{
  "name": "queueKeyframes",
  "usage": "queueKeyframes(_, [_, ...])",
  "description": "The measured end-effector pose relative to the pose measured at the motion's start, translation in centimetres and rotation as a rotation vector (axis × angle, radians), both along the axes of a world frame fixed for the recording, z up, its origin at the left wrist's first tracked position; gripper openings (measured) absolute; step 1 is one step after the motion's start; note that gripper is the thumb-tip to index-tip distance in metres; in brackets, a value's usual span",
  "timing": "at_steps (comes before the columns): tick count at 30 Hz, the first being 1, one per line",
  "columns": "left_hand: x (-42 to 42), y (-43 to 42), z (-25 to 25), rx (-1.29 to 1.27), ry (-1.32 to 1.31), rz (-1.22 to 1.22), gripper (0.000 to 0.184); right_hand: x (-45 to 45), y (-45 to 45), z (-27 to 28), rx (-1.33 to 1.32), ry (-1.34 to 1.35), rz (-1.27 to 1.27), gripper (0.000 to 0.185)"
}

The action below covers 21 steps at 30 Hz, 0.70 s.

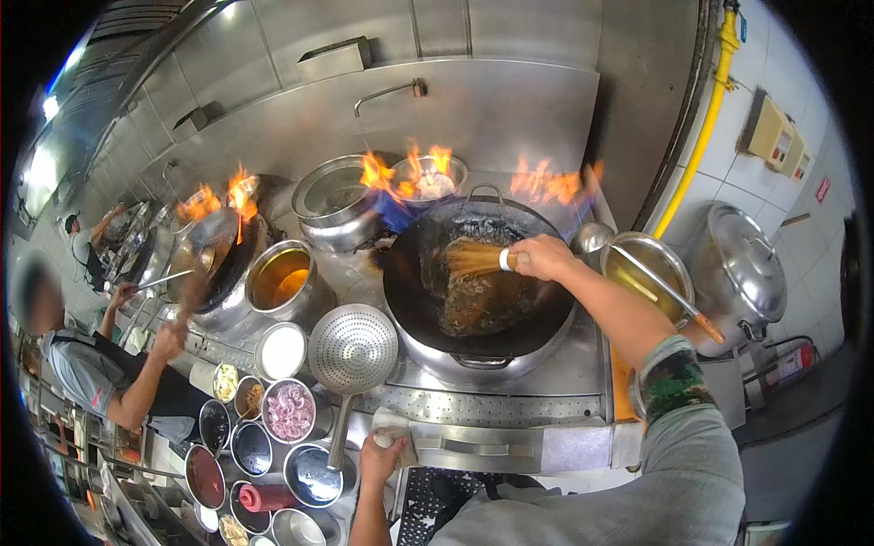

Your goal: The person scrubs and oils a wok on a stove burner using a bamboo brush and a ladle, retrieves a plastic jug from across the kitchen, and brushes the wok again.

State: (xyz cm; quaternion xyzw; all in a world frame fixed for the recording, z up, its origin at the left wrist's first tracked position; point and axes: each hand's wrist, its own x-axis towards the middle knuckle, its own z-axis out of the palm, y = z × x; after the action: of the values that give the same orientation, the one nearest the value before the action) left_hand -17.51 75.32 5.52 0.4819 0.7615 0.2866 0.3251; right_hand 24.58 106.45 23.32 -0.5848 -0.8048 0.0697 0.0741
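My right hand (543, 258) is closed round the handle of a bamboo wok brush (473, 257), close to the brush's white band. Its bristles reach into a large black wok (414, 296) on the burner. Brownish, frothy liquid (478, 305) covers part of the wok's bottom, beneath the bristles. At the counter's front edge my left hand (382, 458) is closed on a greyish cloth (397, 422). Just above that hand, a perforated strainer ladle (353, 348) lies with its handle pointing toward me.
Flames (546, 182) rise behind the wok and at the neighbouring burners. A pot of orange oil (279, 280), a bowl of sliced onions (289, 411) and several sauce tins stand left. A steel ladle (669, 289) rests across a pot (648, 257) at right. A co-worker (100, 364) cooks at left.
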Motion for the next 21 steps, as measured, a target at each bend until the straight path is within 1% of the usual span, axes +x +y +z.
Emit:
queueKeyframes(3, [0.1, 0.1, -0.4, 0.024, -0.006, -0.007, 0.066, -4.2, -0.3, -0.4, -0.005, 0.237, -0.143, 0.040])
queueKeyframes(4, [0.2, 0.1, -0.1, 0.014, -0.079, -0.018, 0.064, -5.9, -0.6, -1.6, 0.006, 0.269, -0.082, 0.039])
queueKeyframes(5, [0.8, 0.1, 0.8, 0.019, -0.071, -0.034, 0.066, -6.8, -1.5, -2.8, 0.016, 0.302, -0.022, 0.038])
queueKeyframes(6, [1.1, -0.1, 2.0, 0.023, -0.058, -0.048, 0.067, -7.0, -3.6, -2.6, -0.053, 0.339, 0.038, 0.038])
queueKeyframes(7, [1.0, -0.1, 2.7, 0.033, -0.042, -0.062, 0.069, -7.4, -5.9, -1.4, -0.116, 0.380, 0.099, 0.039])
queueKeyframes(8, [1.1, -0.1, 2.8, -0.011, 0.066, -0.037, 0.073, -5.8, -7.8, -0.9, -0.172, 0.389, 0.206, 0.043])
queueKeyframes(9, [1.1, -0.1, 2.8, -0.009, 0.062, -0.035, 0.073, -4.9, -11.3, 4.3, -0.401, 0.295, 0.117, 0.047])
queueKeyframes(10, [1.2, 0.0, 2.7, -0.005, 0.056, -0.031, 0.073, -1.9, -12.3, 4.2, -0.313, 0.243, 0.247, 0.049])
queueKeyframes(11, [1.3, 0.0, 2.7, -0.004, 0.053, -0.029, 0.074, 0.4, -13.6, 6.4, -0.291, 0.162, 0.286, 0.047])
queueKeyframes(12, [1.4, 0.0, 2.9, -0.002, 0.050, -0.020, 0.073, 2.2, -13.7, 7.7, -0.286, 0.008, 0.232, 0.043])
queueKeyframes(14, [1.7, 0.0, 3.6, 0.000, 0.054, -0.025, 0.072, 3.5, -11.7, 9.0, -0.320, -0.274, 0.002, 0.030])
queueKeyframes(15, [1.5, 0.1, 3.3, 0.008, 0.075, -0.038, 0.071, 2.9, -9.8, 8.4, -0.242, -0.357, -0.211, 0.025])
queueKeyframes(16, [1.3, 0.2, 2.5, 0.020, 0.091, -0.047, 0.071, 2.8, -7.9, 6.0, -0.056, -0.236, -0.290, 0.023])
queueKeyframes(17, [1.2, 0.2, 2.0, 0.028, 0.106, -0.050, 0.070, 2.1, -6.4, 4.2, -0.040, -0.188, -0.299, 0.023])
queueKeyframes(18, [1.5, 0.4, 3.5, 0.007, 0.003, -0.093, 0.067, 0.2, -5.8, 2.9, -0.012, -0.137, -0.341, 0.024])
queueKeyframes(19, [1.4, 0.2, 2.7, 0.017, 0.023, -0.093, 0.065, -0.6, -4.7, 0.3, -0.037, -0.124, -0.322, 0.025])
queueKeyframes(21, [0.4, 0.0, 0.4, 0.042, 0.075, -0.078, 0.063, -1.8, -5.9, 0.3, -0.049, -0.114, -0.240, 0.027])
